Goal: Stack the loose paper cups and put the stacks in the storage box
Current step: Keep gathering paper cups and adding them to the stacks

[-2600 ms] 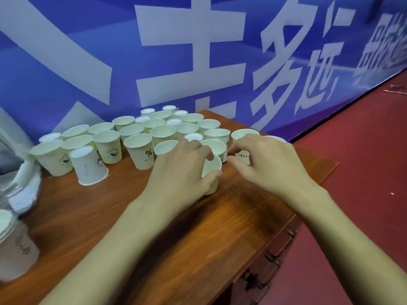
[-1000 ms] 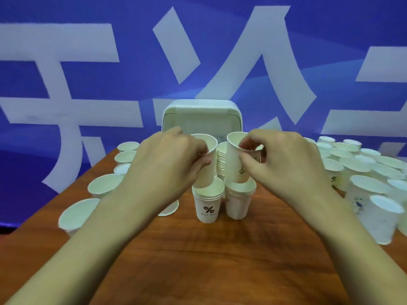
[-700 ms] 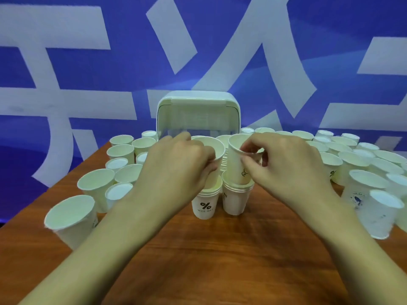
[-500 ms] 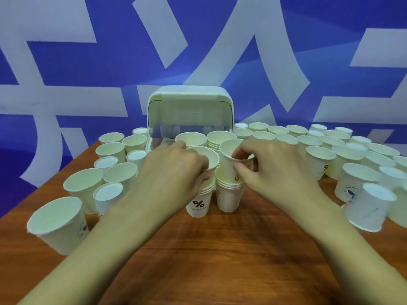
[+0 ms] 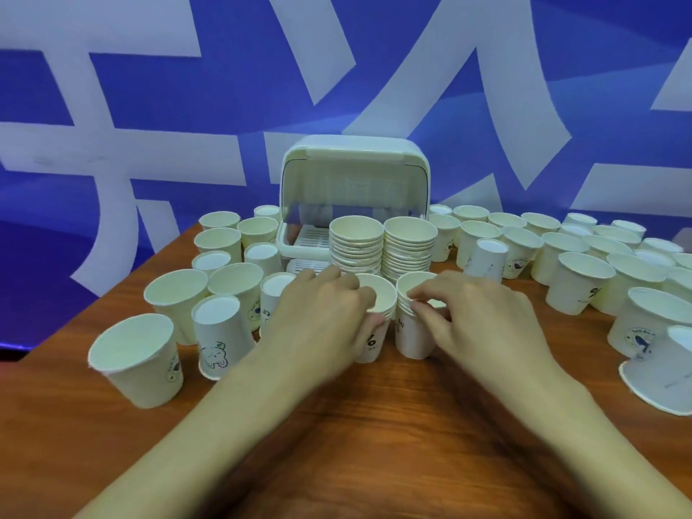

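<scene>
Found left hand clasped round the rim of left stack, with thumb at the front and other fingers curled over the top edge. Found right hand pinching the rim of right stack between thumb and fingertips. Located both stacks upright on table, near its middle, just beside each other; could not tell whether touching. Located two tall stacks upright directly behind, side by side, at the open front of box; could not tell whether inside it or just before it. Noted lid swung up and slatted tray exposed beneath, with box backed against blue banner. Noted loose cups spread over table on both sides of box, mostly upright, mouths up. Noted several inverted: one bearing an animal drawing just left of left hand, one just right of tall stacks, one at the right edge. Read a percent sign on left stack; could not read other print.
</scene>
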